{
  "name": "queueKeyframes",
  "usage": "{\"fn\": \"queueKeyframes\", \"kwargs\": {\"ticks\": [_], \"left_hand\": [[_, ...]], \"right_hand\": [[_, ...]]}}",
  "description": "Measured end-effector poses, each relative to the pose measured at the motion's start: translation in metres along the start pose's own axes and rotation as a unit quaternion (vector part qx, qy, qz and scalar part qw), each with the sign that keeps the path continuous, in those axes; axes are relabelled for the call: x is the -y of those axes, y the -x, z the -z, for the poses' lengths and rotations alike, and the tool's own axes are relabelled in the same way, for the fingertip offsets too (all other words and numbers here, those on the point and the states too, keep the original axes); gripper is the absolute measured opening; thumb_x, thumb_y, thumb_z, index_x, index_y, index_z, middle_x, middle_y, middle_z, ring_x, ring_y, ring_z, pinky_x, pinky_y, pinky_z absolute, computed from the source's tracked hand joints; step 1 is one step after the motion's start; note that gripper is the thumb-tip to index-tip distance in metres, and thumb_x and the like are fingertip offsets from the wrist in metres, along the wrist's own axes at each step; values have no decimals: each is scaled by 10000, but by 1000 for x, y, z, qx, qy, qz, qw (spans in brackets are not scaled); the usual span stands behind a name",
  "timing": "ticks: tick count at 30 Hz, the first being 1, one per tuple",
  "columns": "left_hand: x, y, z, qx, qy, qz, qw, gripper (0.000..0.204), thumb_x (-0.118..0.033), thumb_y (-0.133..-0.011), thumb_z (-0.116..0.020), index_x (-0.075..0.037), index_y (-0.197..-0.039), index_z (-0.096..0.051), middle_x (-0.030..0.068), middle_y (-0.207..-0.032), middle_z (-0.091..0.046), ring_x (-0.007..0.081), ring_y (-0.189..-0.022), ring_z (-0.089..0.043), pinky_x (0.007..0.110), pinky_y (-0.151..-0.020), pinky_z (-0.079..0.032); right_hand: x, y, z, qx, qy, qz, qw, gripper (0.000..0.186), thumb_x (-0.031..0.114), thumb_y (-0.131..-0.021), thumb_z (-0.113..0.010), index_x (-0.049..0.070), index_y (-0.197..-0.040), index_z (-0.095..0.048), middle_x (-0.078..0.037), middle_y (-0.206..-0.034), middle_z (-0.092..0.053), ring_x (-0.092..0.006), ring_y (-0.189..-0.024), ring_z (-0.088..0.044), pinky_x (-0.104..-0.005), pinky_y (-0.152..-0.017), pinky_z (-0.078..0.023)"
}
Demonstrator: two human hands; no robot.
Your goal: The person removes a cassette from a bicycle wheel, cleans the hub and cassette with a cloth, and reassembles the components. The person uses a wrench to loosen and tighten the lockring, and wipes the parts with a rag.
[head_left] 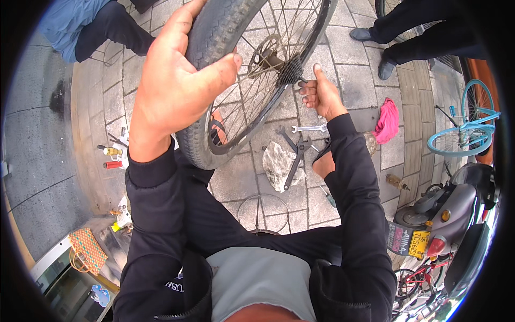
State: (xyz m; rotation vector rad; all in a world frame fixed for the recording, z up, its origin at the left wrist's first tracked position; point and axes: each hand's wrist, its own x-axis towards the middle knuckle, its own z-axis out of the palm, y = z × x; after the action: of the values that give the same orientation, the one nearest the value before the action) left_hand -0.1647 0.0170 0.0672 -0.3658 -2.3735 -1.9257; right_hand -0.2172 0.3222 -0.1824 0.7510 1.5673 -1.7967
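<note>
A bicycle wheel with a knobbly black tyre (pixel 222 27) is held up, tilted, in front of me. My left hand (pixel 174 80) is wrapped round the tyre on its near left side, thumb across the tread. At the hub, a brake disc (pixel 263 56) shows on the left and a dark sprocket cassette (pixel 290 72) on the right. Fingers of my right hand (pixel 324 96) close on the short axle end that juts out beside the cassette. Below that hand, an open-ended spanner (pixel 309 129) and a dark adjustable wrench (pixel 295 167) lie by a crumpled whitish cloth (pixel 274 161).
A pink cloth (pixel 387 121) lies on the paving at right. Beyond it stand a light-blue bicycle (pixel 464 139) and a scooter (pixel 456 204). Red-handled tool (pixel 112 165) and checked basket (pixel 87 249) are at left. Dark-trousered legs (pixel 407 32) stand far right; another person (pixel 102 32) is far left.
</note>
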Motion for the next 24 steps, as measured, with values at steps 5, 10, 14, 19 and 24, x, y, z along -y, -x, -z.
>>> {"fn": "queueKeyframes", "kwargs": {"ticks": [5,10,14,19,24], "left_hand": [[-1,0,0,3,-12,14,1000,733,-3,-907,-759,58,-1557,-426,141,-1287,-693,197,-1114,-714,334,-971,-580],[0,0,0,8,-27,2,1000,727,-9,-911,-749,67,-1553,-417,148,-1273,-699,206,-1117,-715,333,-973,-577],[4,-4,3,8,-2,0,1000,721,-16,-913,-754,77,-1546,-421,137,-1264,-700,185,-1099,-708,328,-973,-570],[8,-9,19,-5,2,20,1000,701,-19,-925,-771,75,-1535,-440,130,-1219,-721,171,-1073,-716,311,-969,-568],[10,-11,35,-36,-37,49,997,739,-75,-885,-811,72,-1518,-460,156,-1226,-719,220,-1087,-727,355,-1020,-551]], "right_hand": [[-19,22,-19,-83,334,484,804,868,422,-903,-852,-81,-1513,-494,-322,-1446,-582,-414,-1394,-568,-476,-1132,-491],[-5,16,-24,-99,416,498,754,847,430,-894,-855,-101,-1467,-528,-294,-1341,-642,-413,-1280,-632,-440,-1074,-517],[3,13,-19,-74,410,476,774,868,460,-888,-862,-99,-1462,-528,-262,-1294,-656,-365,-1178,-680,-421,-1003,-552],[-2,8,-29,-87,381,495,776,879,428,-874,-875,-80,-1486,-502,-271,-1379,-611,-405,-1231,-656,-443,-1038,-538],[-15,1,-41,-99,355,459,808,899,437,-880,-844,-2,-1556,-446,-260,-1497,-520,-443,-1305,-611,-471,-1082,-518]]}}
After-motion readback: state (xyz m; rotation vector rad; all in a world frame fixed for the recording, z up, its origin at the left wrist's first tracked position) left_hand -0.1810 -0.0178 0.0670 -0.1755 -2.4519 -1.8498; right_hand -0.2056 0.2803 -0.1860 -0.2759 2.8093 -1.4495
